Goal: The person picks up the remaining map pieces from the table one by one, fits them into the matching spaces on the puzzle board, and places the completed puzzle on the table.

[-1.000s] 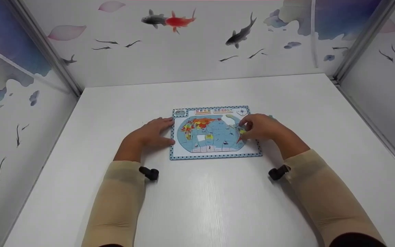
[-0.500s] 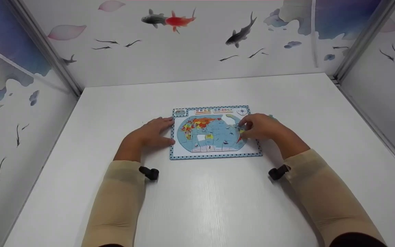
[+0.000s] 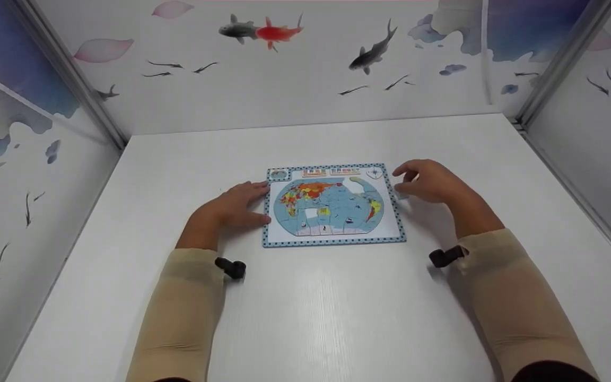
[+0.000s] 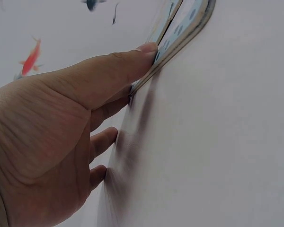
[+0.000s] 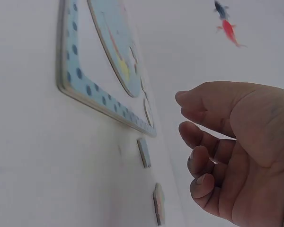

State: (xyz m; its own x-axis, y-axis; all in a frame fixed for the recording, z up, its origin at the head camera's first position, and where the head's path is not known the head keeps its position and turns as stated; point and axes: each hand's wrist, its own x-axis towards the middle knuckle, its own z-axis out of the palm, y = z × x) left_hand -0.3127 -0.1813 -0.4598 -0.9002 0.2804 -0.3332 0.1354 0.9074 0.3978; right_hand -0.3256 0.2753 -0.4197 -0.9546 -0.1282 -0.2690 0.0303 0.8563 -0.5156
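Observation:
A world-map jigsaw puzzle point(image 3: 332, 242) with a blue dotted border lies flat on the table. Two white gaps show in its blue map, one at upper right and a smaller one left of centre. My left hand point(image 3: 234, 206) rests at the puzzle's left edge, its thumb tip on the border in the left wrist view. Just off the right edge, my right hand point(image 3: 427, 183) hovers with loosely bent fingers and holds nothing. Below it in the right wrist view, a small blue puzzle piece point(image 5: 144, 152) and a second loose piece point(image 5: 158, 204) lie on the table.
The white table point(image 3: 305, 307) is bounded at the back by a panel point(image 3: 311, 79) printed with fish, and similar panels stand at both sides. Black wrist cameras point(image 3: 233, 269) stick out from both sleeves.
My right hand has lifted off the right part of the map and moved to the right, past the border, uncovering the red and yellow land there. The left hand stays in place.

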